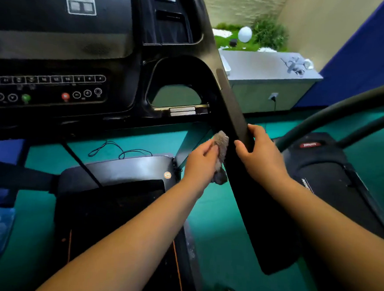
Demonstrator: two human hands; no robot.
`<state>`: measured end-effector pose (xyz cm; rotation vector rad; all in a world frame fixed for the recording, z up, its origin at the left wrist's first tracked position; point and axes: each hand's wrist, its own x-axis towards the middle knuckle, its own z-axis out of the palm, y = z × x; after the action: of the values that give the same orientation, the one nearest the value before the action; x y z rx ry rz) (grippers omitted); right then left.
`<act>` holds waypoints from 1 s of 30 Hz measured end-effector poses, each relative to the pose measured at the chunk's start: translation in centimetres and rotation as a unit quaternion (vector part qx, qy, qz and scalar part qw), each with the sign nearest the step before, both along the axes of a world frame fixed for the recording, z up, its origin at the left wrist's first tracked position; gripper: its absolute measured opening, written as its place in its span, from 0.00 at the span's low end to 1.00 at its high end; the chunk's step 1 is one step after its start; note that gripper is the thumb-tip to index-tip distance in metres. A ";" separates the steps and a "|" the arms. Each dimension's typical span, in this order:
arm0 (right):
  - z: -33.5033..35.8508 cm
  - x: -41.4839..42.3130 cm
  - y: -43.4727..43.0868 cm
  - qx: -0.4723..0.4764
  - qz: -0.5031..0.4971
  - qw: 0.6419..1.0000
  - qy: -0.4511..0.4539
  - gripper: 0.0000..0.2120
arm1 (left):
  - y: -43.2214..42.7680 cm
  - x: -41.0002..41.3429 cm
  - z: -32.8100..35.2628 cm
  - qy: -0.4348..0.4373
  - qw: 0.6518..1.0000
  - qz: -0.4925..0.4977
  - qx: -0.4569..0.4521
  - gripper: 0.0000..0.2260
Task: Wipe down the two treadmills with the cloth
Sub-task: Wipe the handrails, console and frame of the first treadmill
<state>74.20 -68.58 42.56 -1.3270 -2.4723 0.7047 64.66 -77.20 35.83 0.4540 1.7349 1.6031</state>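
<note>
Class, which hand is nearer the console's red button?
Left. The left hand, holding the cloth, is below-right of the red button; the right hand grips the handrail farther right.

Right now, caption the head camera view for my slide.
Left hand holds a grey cloth against the black treadmill handrail while the right hand grips it.

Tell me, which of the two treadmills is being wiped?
The near black treadmill with the button console: the left hand holds the grey fluffy cloth against its side arm, which the right hand grips. The red-labelled treadmill beside it is untouched.
</note>
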 end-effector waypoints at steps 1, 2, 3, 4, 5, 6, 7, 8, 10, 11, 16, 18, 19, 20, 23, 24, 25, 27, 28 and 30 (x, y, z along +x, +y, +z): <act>0.2 0.0 -0.2 -0.005 -0.004 1.000 -0.003 0.24 | -0.3 -1.0 0.5 0.023 0.999 0.027 -0.010 0.16; 0.4 0.0 -0.4 -0.009 -0.008 1.000 -0.005 0.24 | -0.8 -2.0 1.2 0.073 0.996 0.054 -0.009 0.17; 0.6 0.0 -0.5 -0.012 -0.011 1.000 -0.006 0.24 | -1.4 -3.2 2.1 0.141 0.987 0.079 0.000 0.17; 0.7 -0.1 -0.6 -0.016 -0.016 1.000 -0.009 0.24 | -1.9 -4.5 2.8 0.213 0.972 0.094 0.013 0.18; 0.8 -0.1 -0.6 -0.020 -0.019 1.000 -0.009 0.23 | -2.0 -6.1 3.4 0.291 0.952 0.097 0.023 0.19; 1.0 -0.2 -0.6 -0.022 -0.023 0.999 -0.009 0.23 | -1.9 -7.9 3.6 0.377 0.922 0.089 0.016 0.20; 0.9 -0.1 -0.6 -0.025 -0.027 0.999 -0.009 0.23 | -1.5 -9.8 3.3 0.472 0.879 0.065 -0.015 0.21; 0.9 -0.1 -0.5 -0.026 -0.031 0.999 -0.011 0.24 | -1.1 -11.5 2.7 0.560 0.825 0.026 -0.070 0.22; 0.8 0.1 -0.4 -0.021 -0.040 0.999 -0.012 0.23 | -0.6 -14.1 0.9 0.649 0.731 -0.084 -0.195 0.24; 0.7 0.2 -0.3 -0.016 -0.043 0.999 -0.012 0.23 | -0.6 -14.9 0.0 0.663 0.700 -0.125 -0.235 0.25; 0.3 0.2 -0.1 -0.006 -0.041 0.999 -0.017 0.25 | -0.4 -15.7 -1.0 0.701 0.683 -0.092 -0.183 0.20; 0.2 0.2 -0.1 -0.012 -0.037 0.999 -0.022 0.26 | 0.0 -15.9 -0.7 0.691 0.700 -0.077 -0.166 0.20; 0.2 0.1 0.0 -0.014 -0.037 0.999 -0.025 0.26 | 0.1 -16.0 -0.6 0.683 0.704 -0.082 -0.177 0.22; 0.2 0.1 0.1 -0.018 -0.037 0.999 -0.031 0.27 | 0.3 -16.0 -0.5 0.672 0.707 -0.094 -0.197 0.25; 0.3 -0.1 0.1 -0.038 -0.034 0.998 -0.040 0.28 | 0.5 -15.6 -0.5 0.661 0.693 -0.121 -0.260 0.32; 0.4 -0.2 0.2 -0.042 -0.035 0.998 -0.043 0.28 | 0.8 -15.5 -0.5 0.668 0.680 -0.128 -0.274 0.33; 0.5 -0.3 0.2 -0.044 -0.034 0.997 -0.048 0.28 | 1.4 -15.3 -0.4 0.674 0.668 -0.134 -0.285 0.34; 0.5 -0.6 0.2 -0.044 -0.034 0.997 -0.061 0.27 | 3.5 -14.5 0.0 0.683 0.648 -0.161 -0.297 0.33; 0.6 -0.8 0.2 -0.043 -0.036 0.996 -0.069 0.27 | 4.9 -13.9 0.3 0.684 0.641 -0.179 -0.298 0.33; 0.6 -1.1 0.2 -0.047 -0.044 0.994 -0.085 0.26 | 7.5 -12.6 1.0 0.673 0.635 -0.213 -0.315 0.30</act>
<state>73.15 -68.39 43.14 -1.5825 -2.5187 0.7235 52.04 -69.67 36.83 1.8020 2.6609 -0.0386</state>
